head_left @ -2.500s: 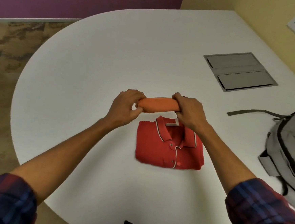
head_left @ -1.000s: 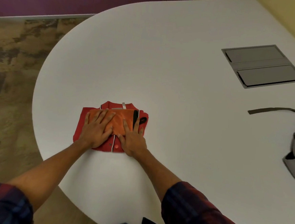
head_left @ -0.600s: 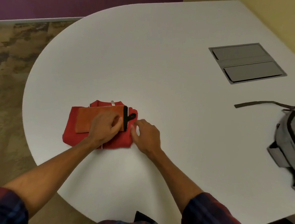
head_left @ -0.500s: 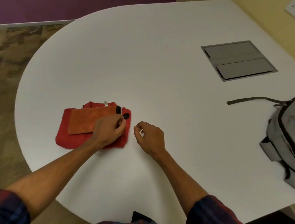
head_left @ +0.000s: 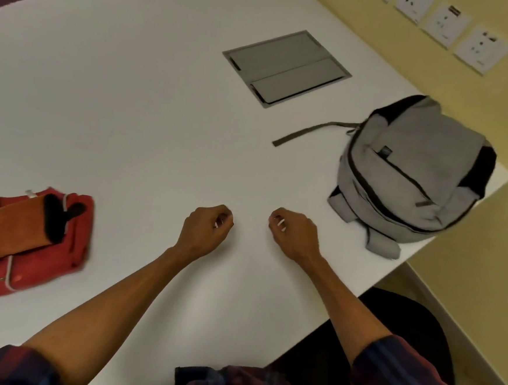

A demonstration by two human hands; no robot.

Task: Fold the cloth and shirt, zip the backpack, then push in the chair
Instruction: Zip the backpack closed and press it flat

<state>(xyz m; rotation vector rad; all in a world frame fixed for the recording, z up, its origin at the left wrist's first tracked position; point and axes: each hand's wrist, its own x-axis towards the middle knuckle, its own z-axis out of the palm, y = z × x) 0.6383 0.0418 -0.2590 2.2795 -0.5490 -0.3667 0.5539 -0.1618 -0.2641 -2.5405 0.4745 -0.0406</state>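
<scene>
The folded red shirt lies at the left edge of the white table, with the folded orange cloth on top of it. A grey backpack sits on the table's right corner, its dark zipper lines showing and one strap trailing left. My left hand and my right hand hover over the table between shirt and backpack, fingers curled, holding nothing. A dark chair seat shows below the table's right edge.
A grey hatch panel is set flush in the tabletop beyond the hands. Wall sockets line the yellow wall at top right. The table's edge runs diagonally close to the backpack.
Both hands have left the cloth and shirt and moved right toward the backpack. The view has swung right, so the folded pile now sits at the left edge.
</scene>
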